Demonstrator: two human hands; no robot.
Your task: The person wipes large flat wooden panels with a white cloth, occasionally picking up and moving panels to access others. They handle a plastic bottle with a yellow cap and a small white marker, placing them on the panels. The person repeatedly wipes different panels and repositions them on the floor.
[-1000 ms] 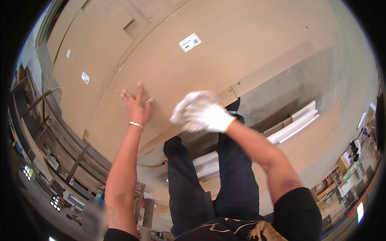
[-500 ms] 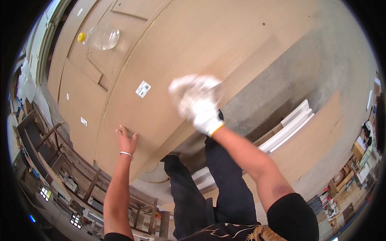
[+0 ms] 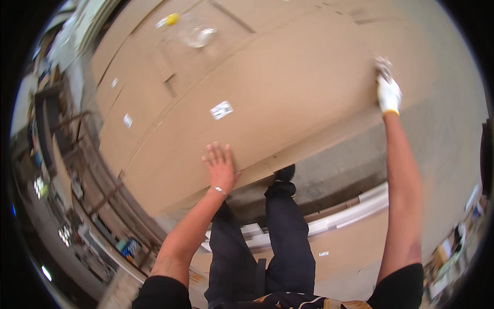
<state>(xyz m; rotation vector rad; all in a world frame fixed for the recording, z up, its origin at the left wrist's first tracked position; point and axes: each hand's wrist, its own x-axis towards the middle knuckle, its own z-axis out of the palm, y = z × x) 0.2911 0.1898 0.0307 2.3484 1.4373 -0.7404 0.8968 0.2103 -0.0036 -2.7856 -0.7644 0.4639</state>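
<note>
My bare left hand point(image 3: 221, 167) lies flat with its fingers spread on the near edge of a large light-brown board point(image 3: 293, 87). A thin bracelet circles that wrist. My right hand point(image 3: 389, 96), in a white glove with a yellow cuff, reaches far to the right and is closed around a crumpled whitish rag point(image 3: 383, 66). The rag appears to touch the board toward its right end; blur hides the fingers. Between the hands, a white printed label point(image 3: 222, 110) is stuck to the board.
A clear plastic bottle point(image 3: 195, 35) with a yellow cap lies on the panels at the far left. White strips point(image 3: 355, 208) lie on the floor behind my legs. At the left stand wooden frames point(image 3: 98, 175). Concrete floor point(image 3: 329, 170) shows below the board's near edge.
My right hand has swept the rag from the middle of the board out to the right. The view has turned, and my left hand appears farther right, still flat on the board.
</note>
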